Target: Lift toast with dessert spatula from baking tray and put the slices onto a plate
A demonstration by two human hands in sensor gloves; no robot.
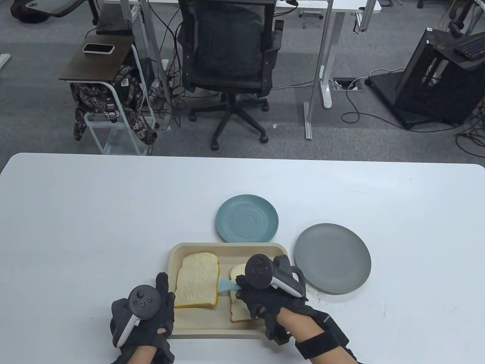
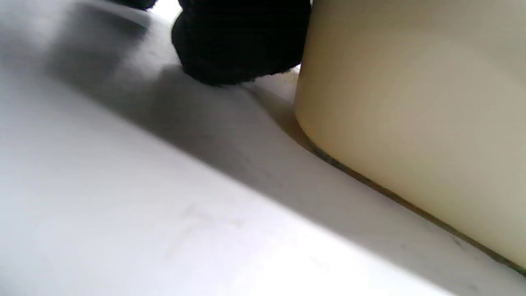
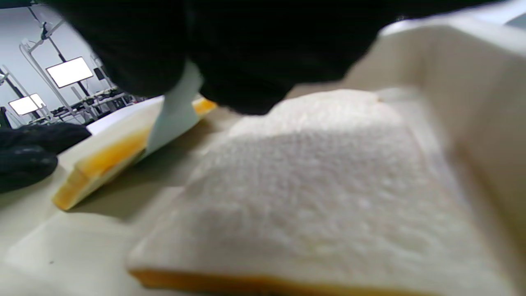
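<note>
A beige baking tray [image 1: 227,248] holds two toast slices. The left slice [image 1: 197,280] lies flat; the right slice [image 1: 238,273] is half hidden under my right hand [image 1: 248,294]. That hand grips the handle of a light blue dessert spatula [image 1: 226,285], whose blade reaches the left slice's right edge. In the right wrist view the blade [image 3: 174,119] meets the far slice [image 3: 107,160], and the near slice [image 3: 328,197] fills the foreground. My left hand [image 1: 163,290] rests with straight fingers against the tray's left rim; a fingertip [image 2: 240,45] touches the table beside the tray wall [image 2: 411,123].
A small blue plate [image 1: 247,218] sits just behind the tray. A larger grey plate [image 1: 332,258] sits to the tray's right. Both hold nothing. An office chair [image 1: 231,57] and a side cart stand beyond the table's far edge.
</note>
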